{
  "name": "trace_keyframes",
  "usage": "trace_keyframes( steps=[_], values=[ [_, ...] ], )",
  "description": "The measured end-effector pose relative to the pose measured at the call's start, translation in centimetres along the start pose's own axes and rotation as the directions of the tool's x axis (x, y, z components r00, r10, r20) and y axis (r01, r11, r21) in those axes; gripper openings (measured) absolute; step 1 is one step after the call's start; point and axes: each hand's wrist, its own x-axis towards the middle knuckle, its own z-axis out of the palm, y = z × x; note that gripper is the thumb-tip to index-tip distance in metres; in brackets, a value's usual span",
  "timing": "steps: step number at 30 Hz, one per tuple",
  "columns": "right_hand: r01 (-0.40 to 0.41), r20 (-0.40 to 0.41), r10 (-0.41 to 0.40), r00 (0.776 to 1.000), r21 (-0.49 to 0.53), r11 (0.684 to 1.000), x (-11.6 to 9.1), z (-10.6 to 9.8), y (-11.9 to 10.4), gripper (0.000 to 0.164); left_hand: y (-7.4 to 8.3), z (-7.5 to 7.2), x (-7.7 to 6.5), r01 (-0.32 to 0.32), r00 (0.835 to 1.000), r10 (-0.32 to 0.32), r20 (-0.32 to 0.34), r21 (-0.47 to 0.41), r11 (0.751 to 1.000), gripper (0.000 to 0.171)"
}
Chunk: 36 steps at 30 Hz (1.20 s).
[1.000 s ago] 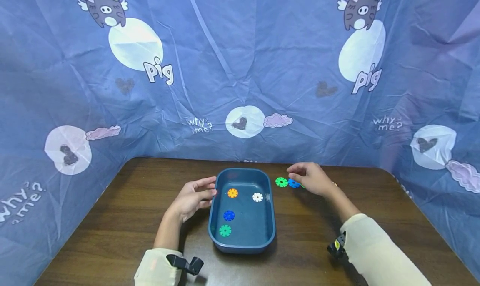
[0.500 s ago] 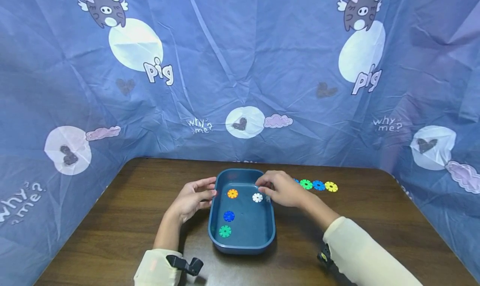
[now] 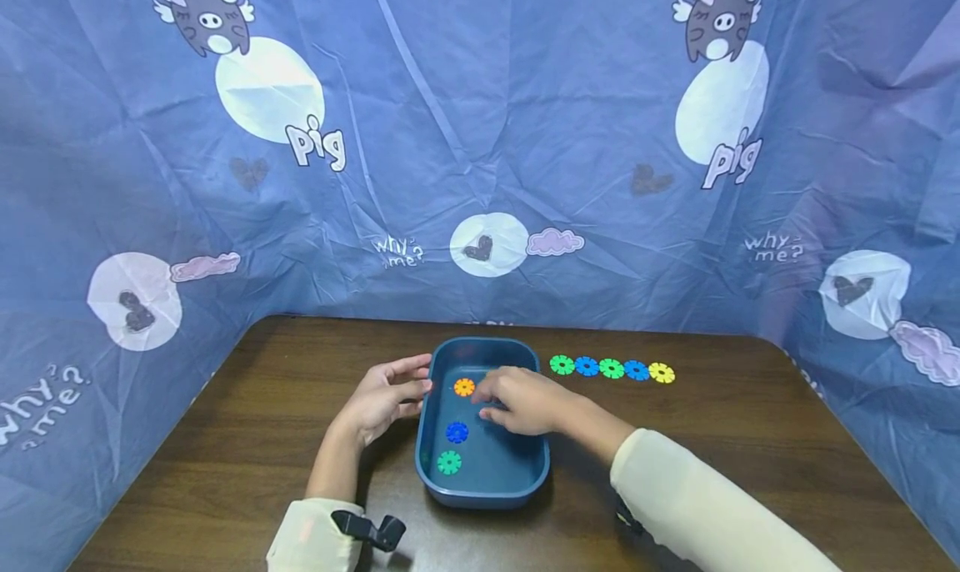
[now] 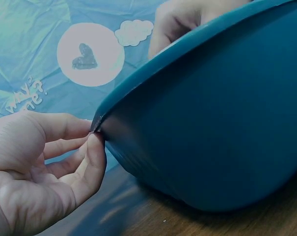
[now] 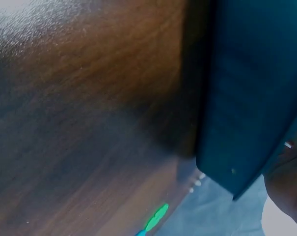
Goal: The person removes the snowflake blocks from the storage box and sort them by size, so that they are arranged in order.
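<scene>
A deep blue-grey plastic tray (image 3: 487, 499) stands on the table. My left hand (image 3: 386, 398) pinches its left rim between thumb and fingers, as the left wrist view shows. Inside lie an orange snowflake disc (image 3: 464, 387), a blue snowflake disc (image 3: 457, 433) and a green snowflake disc (image 3: 449, 463). My right hand (image 3: 525, 401) reaches over the right side into the tray, fingers bent downward just right of the orange disc. No disc shows between its fingers. The spot where a white disc lay is hidden beneath this hand.
Right of the tray, a row of touching snowflake discs runs across the brown table (image 3: 720, 439): a green disc (image 3: 562, 365) at its left end, a yellow disc (image 3: 662, 373) at its right. A blue printed cloth (image 3: 480, 138) hangs behind the table.
My right hand has moved left from above the disc row, over the tray's right rim and into the tray, uncovering the row and covering the white disc. My left hand has stayed put.
</scene>
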Motion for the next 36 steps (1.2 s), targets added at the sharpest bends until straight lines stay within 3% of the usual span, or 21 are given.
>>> trace_keyframes(
  steps=[6,15,20,26,36],
  values=[
    [0.031,0.121,-0.025,0.992,-0.049,0.998,1.0,1.1,-1.2,0.029,-0.1,-0.1,0.0,-0.001,1.000,0.001,0.006,-0.009,1.000,0.051],
    [-0.001,0.149,0.007,0.989,-0.040,0.999,2.3,2.4,-1.9,0.033,-0.1,-0.1,0.2,0.002,1.000,-0.001,0.018,-0.017,1.000,0.051],
    [-0.074,0.126,0.067,0.990,0.057,0.996,2.9,2.9,-1.7,0.027,-0.2,-0.1,0.2,-0.007,1.000,0.008,0.025,-0.029,1.000,0.052],
    [-0.161,0.125,0.137,0.983,0.210,0.964,3.4,3.0,-1.5,0.021,-0.2,-0.1,0.1,-0.020,0.999,0.022,0.032,-0.041,0.999,0.052],
    [-0.151,0.124,0.120,0.985,0.273,0.950,3.3,3.0,-1.7,0.023,-0.3,-0.2,0.1,-0.014,1.000,0.015,0.023,-0.040,0.999,0.052]
  ],
)
